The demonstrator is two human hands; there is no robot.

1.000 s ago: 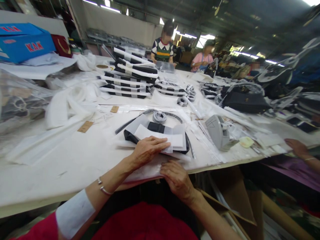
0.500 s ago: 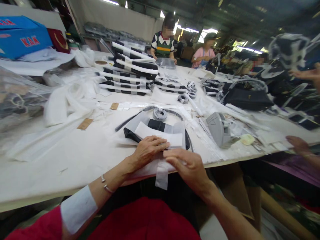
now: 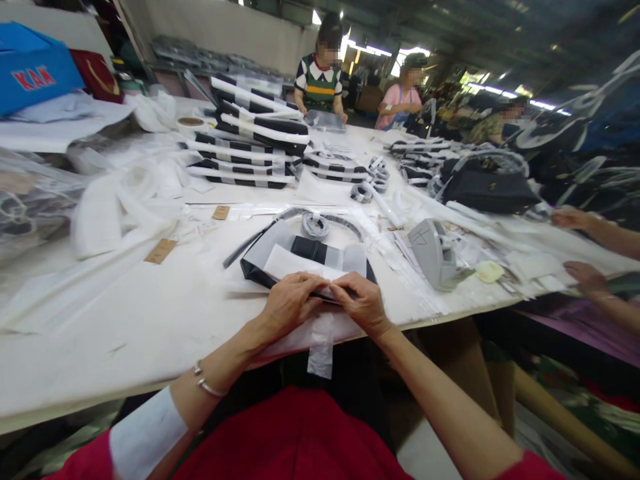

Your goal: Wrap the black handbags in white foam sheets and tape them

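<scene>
A black handbag lies in front of me, partly covered by a white foam sheet. My left hand is closed on the near edge of the foam sheet, thumb below and fingers above. Beside it, my right hand pinches the same edge, and the fingertips of both hands almost meet. The fingers hide part of the bag's near side. Below them a translucent strip of tape hangs over the table edge. A wrapped coil sits behind the bag, inside the curve of its strap.
Wrapped black-and-white bundles are stacked at the back. A grey tape dispenser stands to the right, near a black handbag. Brown tags and white foam lie left. A co-worker's hands are at the right edge.
My right hand has come up and in to the bag's near edge, closing beside my left. My left hand's fingers have curled over the edge. The co-worker's raised hand has lowered.
</scene>
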